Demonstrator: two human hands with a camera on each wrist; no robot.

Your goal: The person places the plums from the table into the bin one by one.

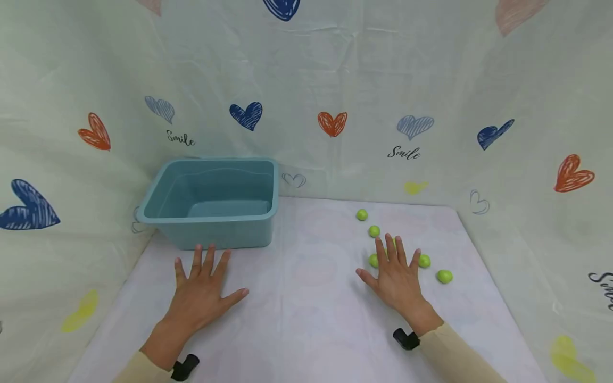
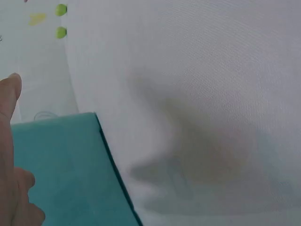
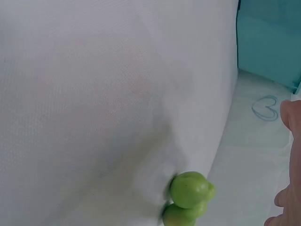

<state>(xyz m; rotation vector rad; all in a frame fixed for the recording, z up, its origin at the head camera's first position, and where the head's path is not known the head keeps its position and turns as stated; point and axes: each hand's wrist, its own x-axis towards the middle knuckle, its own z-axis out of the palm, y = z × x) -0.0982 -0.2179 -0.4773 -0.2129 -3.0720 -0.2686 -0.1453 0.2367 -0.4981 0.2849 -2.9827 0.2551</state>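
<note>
My left hand (image 1: 198, 298) is spread with straight fingers, palm down, its fingertips overlapping the lower front edge of a blue-green plastic bin (image 1: 215, 234). Nothing is in its grasp. Spread the same way, my right hand (image 1: 395, 279) holds nothing and partly covers a loose group of small round green fruits. Around its fingers show one green fruit (image 1: 373, 260) by the index finger and another green fruit (image 1: 424, 261) beside the little finger. Farther right lies a green fruit (image 1: 445, 276). Beyond the fingertips are a green fruit (image 1: 374, 231) and a green fruit (image 1: 362, 214).
The bin stands at the table's back left, its open top showing a bare inside floor. A white cloth covers the table (image 1: 306, 319). Behind and at both sides hangs a pale curtain (image 1: 369, 69) printed with hearts. Each wrist wears a black camera strap (image 1: 406, 339).
</note>
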